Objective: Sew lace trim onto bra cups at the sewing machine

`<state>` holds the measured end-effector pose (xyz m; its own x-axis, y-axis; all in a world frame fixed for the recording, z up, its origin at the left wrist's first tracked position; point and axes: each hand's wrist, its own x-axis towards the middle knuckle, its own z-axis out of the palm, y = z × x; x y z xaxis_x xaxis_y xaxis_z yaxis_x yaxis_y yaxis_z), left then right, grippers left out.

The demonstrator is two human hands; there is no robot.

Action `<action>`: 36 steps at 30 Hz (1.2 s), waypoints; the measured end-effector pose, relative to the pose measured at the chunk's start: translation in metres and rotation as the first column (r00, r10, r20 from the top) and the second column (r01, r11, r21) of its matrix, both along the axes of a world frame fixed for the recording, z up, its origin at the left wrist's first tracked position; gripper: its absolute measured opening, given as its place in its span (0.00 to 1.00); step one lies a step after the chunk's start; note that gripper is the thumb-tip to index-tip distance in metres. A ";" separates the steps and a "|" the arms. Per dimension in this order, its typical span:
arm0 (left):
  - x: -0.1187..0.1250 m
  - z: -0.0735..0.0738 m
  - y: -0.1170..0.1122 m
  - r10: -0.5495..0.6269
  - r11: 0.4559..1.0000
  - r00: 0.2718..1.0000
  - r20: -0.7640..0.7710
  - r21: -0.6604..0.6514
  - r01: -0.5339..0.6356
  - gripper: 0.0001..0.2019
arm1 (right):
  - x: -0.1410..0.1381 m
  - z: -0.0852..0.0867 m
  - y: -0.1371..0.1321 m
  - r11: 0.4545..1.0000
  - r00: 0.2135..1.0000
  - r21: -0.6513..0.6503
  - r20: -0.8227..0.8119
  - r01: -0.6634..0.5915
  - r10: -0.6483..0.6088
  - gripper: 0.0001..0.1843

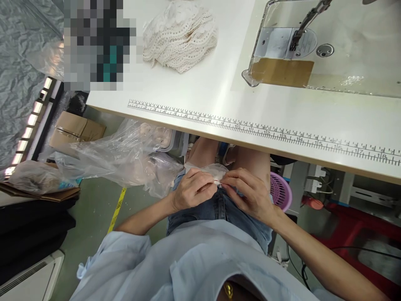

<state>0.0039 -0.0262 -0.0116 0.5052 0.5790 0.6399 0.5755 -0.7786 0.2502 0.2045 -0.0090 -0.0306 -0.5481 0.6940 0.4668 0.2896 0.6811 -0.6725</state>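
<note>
Over my lap, my left hand (pixel 194 190) is closed, its thumb and fingertips pinching a small white piece (pixel 216 182) that looks like fabric or thread. My right hand (pixel 250 194) meets it from the other side, with thumb and forefinger pressed together at the same piece. The fingers cover most of it, so its exact kind does not show. Thin, whitish, see-through material (pixel 216 169) lies across my thighs just beyond the fingers. On the table above rests a bundle of cream eyelet lace trim (pixel 181 37), apart from both hands.
The white sewing table (pixel 194 94) has a printed ruler (pixel 263 129) along its front edge. A sewing machine's presser foot (pixel 294 42) stands at right. Below are clear plastic bags (pixel 125 154), a cardboard box (pixel 77 129), a purple basket (pixel 280 192) and a red stool (pixel 351 234).
</note>
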 end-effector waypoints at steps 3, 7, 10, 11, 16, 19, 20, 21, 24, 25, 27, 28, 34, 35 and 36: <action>0.000 -0.003 -0.003 0.028 0.994 0.999 0.019 -0.104 -0.026 0.09 | -0.001 0.004 0.002 0.987 0.998 -0.163 -0.068 -0.007 -0.004 0.06; 0.000 -0.003 -0.003 0.025 0.954 0.996 0.084 -0.300 0.002 0.12 | 0.002 0.009 0.004 0.880 0.987 -0.470 -0.161 -0.069 -0.008 0.06; 0.000 0.004 0.002 -0.024 0.903 0.983 0.180 -0.418 0.099 0.11 | 0.006 0.012 0.006 0.725 0.980 -0.677 -0.198 -0.129 -0.009 0.09; 0.001 0.008 0.004 -0.042 0.882 0.978 0.206 -0.452 0.133 0.11 | 0.007 0.013 0.006 0.682 0.978 -0.717 -0.208 -0.144 -0.013 0.10; -0.004 0.037 0.019 0.030 0.691 0.913 0.407 -0.668 0.275 0.06 | 0.015 0.021 0.011 0.651 0.957 -0.756 -0.234 -0.067 -0.173 0.13; -0.016 0.066 0.043 0.181 0.657 0.842 0.508 -0.700 0.281 0.04 | 0.021 0.024 0.014 0.675 0.925 -0.737 -0.244 0.018 -0.291 0.13; -0.020 0.078 0.054 0.224 0.710 0.837 0.499 -0.672 0.210 0.03 | 0.023 0.024 0.015 0.681 0.913 -0.731 -0.250 0.040 -0.323 0.13; -0.025 0.092 0.067 0.249 0.790 0.825 0.507 -0.599 0.129 0.03 | 0.025 0.025 0.015 0.681 0.896 -0.730 -0.260 0.060 -0.359 0.13; -0.031 0.140 0.112 0.188 0.953 0.839 0.510 -0.302 -0.030 0.04 | 0.031 0.026 0.014 0.650 0.840 -0.752 -0.284 0.104 -0.463 0.14; -0.030 0.155 0.128 0.173 0.973 0.848 0.500 -0.222 -0.068 0.04 | 0.032 0.027 0.013 0.641 0.832 -0.760 -0.284 0.108 -0.476 0.14; -0.023 0.180 0.160 0.177 0.984 0.884 0.434 -0.100 -0.148 0.06 | 0.036 0.029 0.010 0.637 0.849 -0.765 -0.277 0.089 -0.450 0.14; -0.017 0.188 0.176 0.176 0.984 0.921 0.348 -0.068 -0.162 0.08 | 0.038 0.031 0.009 0.638 0.862 -0.767 -0.281 0.063 -0.422 0.14; 0.024 0.154 0.256 0.132 0.841 0.867 -0.481 -0.409 -0.355 0.29 | 0.053 0.044 0.006 0.603 0.872 -0.777 -0.412 -0.183 -0.266 0.12; 0.029 0.142 0.262 0.074 0.837 0.859 -0.507 -0.436 -0.330 0.24 | 0.055 0.045 0.006 0.605 0.881 -0.770 -0.413 -0.203 -0.230 0.11; 0.033 0.132 0.266 0.053 0.858 0.885 -0.464 -0.432 -0.278 0.13 | 0.058 0.045 0.006 0.606 0.891 -0.764 -0.412 -0.222 -0.194 0.11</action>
<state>0.0370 0.2398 0.1200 0.5258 0.8505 0.0103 0.8191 -0.5096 0.2635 0.2623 -0.0033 0.0146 -0.4564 0.8868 -0.0731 -0.1602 -0.1627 -0.9736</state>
